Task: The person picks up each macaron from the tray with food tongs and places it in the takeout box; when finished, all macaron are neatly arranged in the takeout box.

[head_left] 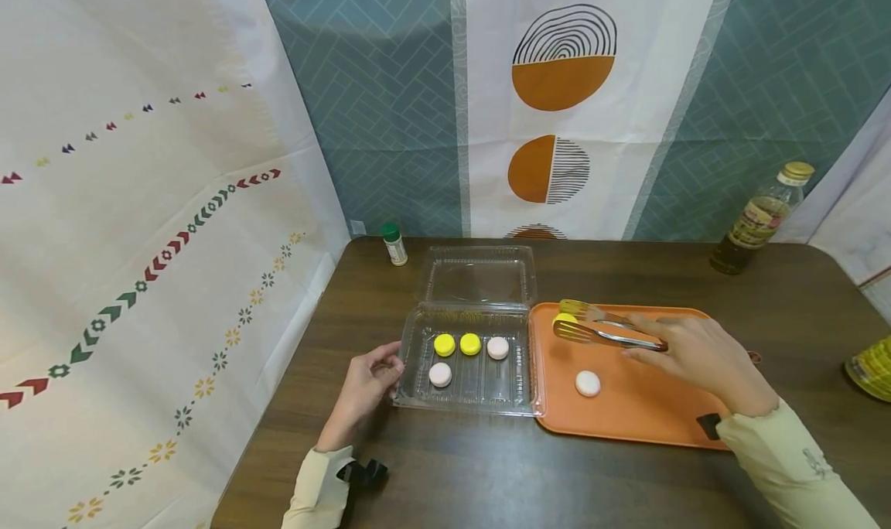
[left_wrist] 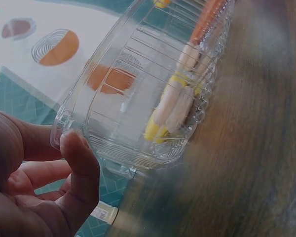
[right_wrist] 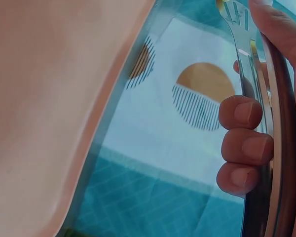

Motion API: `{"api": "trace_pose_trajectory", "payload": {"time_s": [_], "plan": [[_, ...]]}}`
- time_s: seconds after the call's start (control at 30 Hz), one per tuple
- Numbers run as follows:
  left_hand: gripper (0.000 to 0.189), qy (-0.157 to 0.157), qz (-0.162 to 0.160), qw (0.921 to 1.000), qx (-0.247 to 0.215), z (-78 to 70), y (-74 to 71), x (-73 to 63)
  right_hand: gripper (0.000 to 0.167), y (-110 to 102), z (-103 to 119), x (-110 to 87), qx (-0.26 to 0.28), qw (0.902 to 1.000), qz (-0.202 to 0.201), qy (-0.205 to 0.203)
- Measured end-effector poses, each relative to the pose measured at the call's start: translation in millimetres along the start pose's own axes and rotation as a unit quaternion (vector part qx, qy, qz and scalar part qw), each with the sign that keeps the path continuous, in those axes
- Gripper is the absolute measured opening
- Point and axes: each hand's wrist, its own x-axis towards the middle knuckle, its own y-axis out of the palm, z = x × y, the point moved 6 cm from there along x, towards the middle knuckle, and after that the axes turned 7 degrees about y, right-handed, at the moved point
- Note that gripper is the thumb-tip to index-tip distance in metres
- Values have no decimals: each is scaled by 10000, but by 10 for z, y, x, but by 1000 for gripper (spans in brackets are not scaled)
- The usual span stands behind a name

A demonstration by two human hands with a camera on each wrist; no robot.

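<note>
A clear plastic clamshell box [head_left: 418, 359] lies open on the brown table, holding two yellow macarons [head_left: 457, 344] and two pale pink ones [head_left: 440, 374]. My left hand [head_left: 365, 386] pinches the box's left rim [left_wrist: 61, 129] between thumb [left_wrist: 81, 168] and fingers. My right hand [head_left: 696, 355] grips metal tongs [head_left: 605, 329] with yellow tips over the orange tray [head_left: 640, 413]. The tong tips close around a yellow macaron [head_left: 562, 319] at the tray's far left corner. A pale pink macaron [head_left: 588, 383] lies on the tray. In the right wrist view my curled fingers [right_wrist: 241, 145] wrap the tongs [right_wrist: 259, 123].
A small green-capped bottle [head_left: 394, 244] stands behind the box near the wall. An oil bottle [head_left: 759, 220] stands at the back right, and a yellow container [head_left: 870, 368] sits at the right edge. Patterned cloth hangs behind and to the left.
</note>
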Motion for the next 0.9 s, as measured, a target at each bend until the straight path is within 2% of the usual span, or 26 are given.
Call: {"api": "trace_pose_trajectory", "payload": {"time_s": [0.27, 0.57, 0.9], "plan": [[40, -11, -27, 10000, 4, -14, 7, -3, 56, 24, 234, 210, 125, 9991, -240, -328], [40, -68, -44, 10000, 22, -4, 0, -10, 60, 133, 508, 428, 347, 9979, 157, -525], [40, -76, 23, 10000, -8, -3, -3, 5, 56, 248, 867, 588, 471, 9938, 336, -952]]}}
